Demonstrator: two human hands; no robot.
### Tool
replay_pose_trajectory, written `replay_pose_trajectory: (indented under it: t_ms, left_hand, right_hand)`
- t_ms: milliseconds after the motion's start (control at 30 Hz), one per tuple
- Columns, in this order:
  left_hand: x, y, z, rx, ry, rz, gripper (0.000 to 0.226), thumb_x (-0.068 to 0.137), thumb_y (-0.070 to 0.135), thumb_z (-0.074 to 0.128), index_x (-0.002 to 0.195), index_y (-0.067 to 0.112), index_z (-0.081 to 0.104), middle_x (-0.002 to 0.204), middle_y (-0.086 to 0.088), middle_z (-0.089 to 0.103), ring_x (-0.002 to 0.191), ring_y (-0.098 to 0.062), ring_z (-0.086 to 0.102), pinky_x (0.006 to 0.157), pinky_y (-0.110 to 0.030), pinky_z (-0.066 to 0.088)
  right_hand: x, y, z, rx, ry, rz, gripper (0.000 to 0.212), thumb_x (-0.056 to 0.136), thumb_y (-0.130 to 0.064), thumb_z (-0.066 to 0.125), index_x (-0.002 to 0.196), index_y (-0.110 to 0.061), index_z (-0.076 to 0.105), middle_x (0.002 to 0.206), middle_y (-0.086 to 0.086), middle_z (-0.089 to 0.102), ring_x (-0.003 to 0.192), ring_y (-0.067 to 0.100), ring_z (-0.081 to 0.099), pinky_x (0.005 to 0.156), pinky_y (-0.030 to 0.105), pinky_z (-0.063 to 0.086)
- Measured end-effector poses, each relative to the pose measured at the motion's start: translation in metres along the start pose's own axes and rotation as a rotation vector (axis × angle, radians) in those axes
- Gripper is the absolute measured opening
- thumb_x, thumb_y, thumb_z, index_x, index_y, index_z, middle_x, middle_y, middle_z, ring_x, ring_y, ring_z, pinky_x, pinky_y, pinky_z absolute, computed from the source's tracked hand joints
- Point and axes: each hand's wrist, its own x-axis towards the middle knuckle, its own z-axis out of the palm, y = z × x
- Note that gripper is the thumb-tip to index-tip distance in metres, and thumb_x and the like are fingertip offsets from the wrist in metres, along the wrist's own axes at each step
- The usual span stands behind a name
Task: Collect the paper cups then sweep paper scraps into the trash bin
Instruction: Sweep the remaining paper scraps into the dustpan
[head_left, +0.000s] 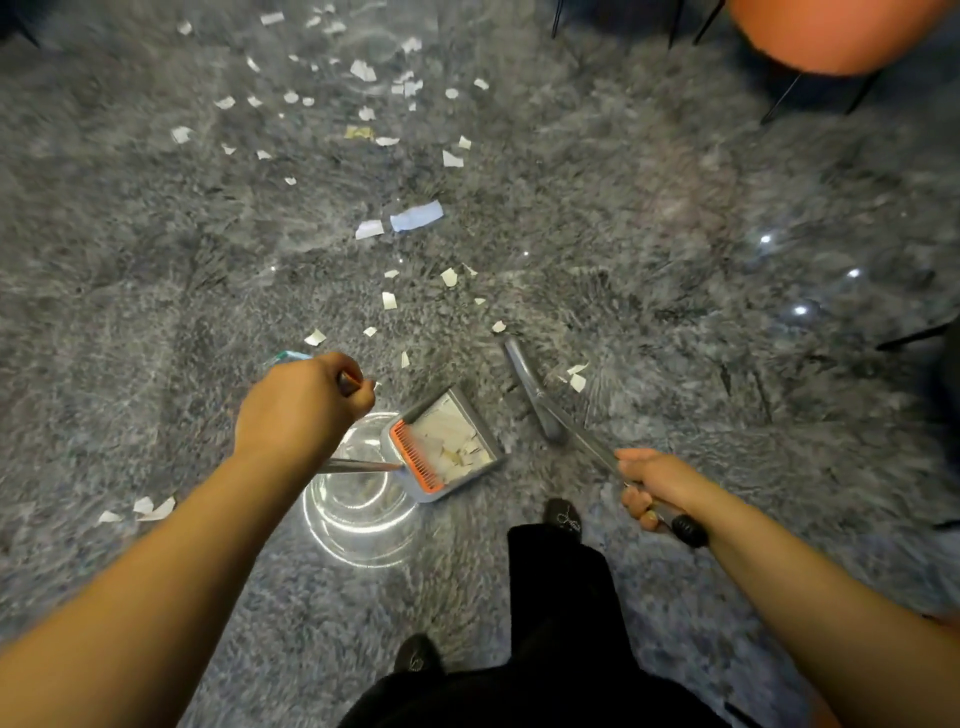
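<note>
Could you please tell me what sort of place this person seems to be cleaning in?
Probably an indoor living or lounge area: a shaggy grey carpet covers the floor, thin dark chair legs stand at the far edge, and torn paper scraps lie scattered across it.

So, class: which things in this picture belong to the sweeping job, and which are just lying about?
Job:
dustpan, held by left hand
broom, held by right hand
paper scraps

Lying about:
orange chair
grey rug
clear round thing beside the dustpan; I cannot tell what it is
</note>
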Motion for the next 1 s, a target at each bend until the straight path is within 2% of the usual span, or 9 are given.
replay_pose_trajectory:
  t_ms: [133,300,400,500,567,667,800,1000]
  left_hand:
    - [0.041,0.053,0.012,0.019,-0.028,0.008,0.017,0.084,0.046,0.067,0.09,0.03,0.069,0.077,0.003,0.069,0.083,-0.029,0.065,0.063,-0.03,0.044]
    - [0.089,0.105,0.021,0.019,-0.061,0.032,0.016,0.083,0.046,0.069,0.087,0.03,0.07,0.067,0.008,0.059,0.073,-0.024,0.061,0.058,-0.027,0.039]
    - [0.107,0.132,0.027,0.049,-0.067,0.059,0.018,0.083,0.047,0.069,0.09,0.03,0.071,0.075,0.003,0.069,0.076,-0.026,0.065,0.057,-0.027,0.037]
    - [0.12,0.159,0.038,0.064,-0.061,0.077,0.018,0.084,0.045,0.069,0.091,0.028,0.07,0.081,0.003,0.072,0.078,-0.026,0.066,0.056,-0.026,0.036]
    - [0.127,0.176,0.048,0.075,-0.097,0.084,0.019,0.086,0.046,0.067,0.092,0.028,0.068,0.082,0.003,0.072,0.078,-0.026,0.067,0.056,-0.026,0.035]
    - [0.137,0.195,0.061,0.116,-0.127,0.09,0.022,0.088,0.048,0.062,0.091,0.026,0.065,0.08,0.001,0.07,0.077,-0.027,0.066,0.055,-0.028,0.035]
    - [0.147,0.199,0.062,0.134,-0.118,0.069,0.023,0.088,0.05,0.06,0.089,0.027,0.064,0.076,0.001,0.068,0.073,-0.026,0.064,0.054,-0.028,0.035]
    - [0.148,0.204,0.065,0.148,-0.101,0.124,0.025,0.089,0.049,0.06,0.093,0.025,0.064,0.075,0.0,0.068,0.066,-0.025,0.062,0.049,-0.027,0.031]
  right_hand:
    - [0.034,-0.048,-0.054,-0.003,0.028,0.005,0.038,0.104,-0.013,0.034,0.142,-0.017,0.037,0.063,0.007,0.038,0.025,0.008,0.031,0.031,0.012,0.026]
    - [0.069,-0.103,-0.11,-0.048,0.074,0.022,0.039,0.104,-0.013,0.034,0.143,-0.016,0.035,0.067,0.01,0.043,0.024,0.01,0.033,0.032,0.013,0.028]
    - [0.085,-0.131,-0.133,-0.072,0.095,0.027,0.037,0.105,-0.013,0.033,0.142,-0.016,0.036,0.067,0.011,0.043,0.025,0.01,0.033,0.032,0.013,0.028]
    - [0.107,-0.148,-0.152,-0.09,0.08,0.047,0.031,0.104,-0.014,0.033,0.134,-0.019,0.04,0.065,0.011,0.044,0.025,0.011,0.034,0.031,0.015,0.028]
    - [0.119,-0.156,-0.161,-0.12,0.065,0.064,0.02,0.104,-0.015,0.035,0.122,-0.017,0.044,0.057,0.011,0.045,0.026,0.013,0.034,0.032,0.015,0.028]
    - [0.136,-0.163,-0.167,-0.212,0.037,0.105,0.019,0.103,-0.016,0.035,0.115,-0.009,0.049,0.041,0.005,0.041,0.029,0.014,0.032,0.033,0.017,0.027]
    - [0.149,-0.17,-0.161,-0.283,0.017,0.198,0.022,0.103,-0.017,0.033,0.118,-0.01,0.047,0.042,0.004,0.042,0.033,0.015,0.031,0.035,0.019,0.027]
    - [0.132,-0.156,-0.121,-0.354,-0.037,0.23,0.011,0.103,-0.016,0.035,0.11,-0.013,0.043,0.039,0.003,0.037,0.028,0.014,0.029,0.034,0.014,0.027]
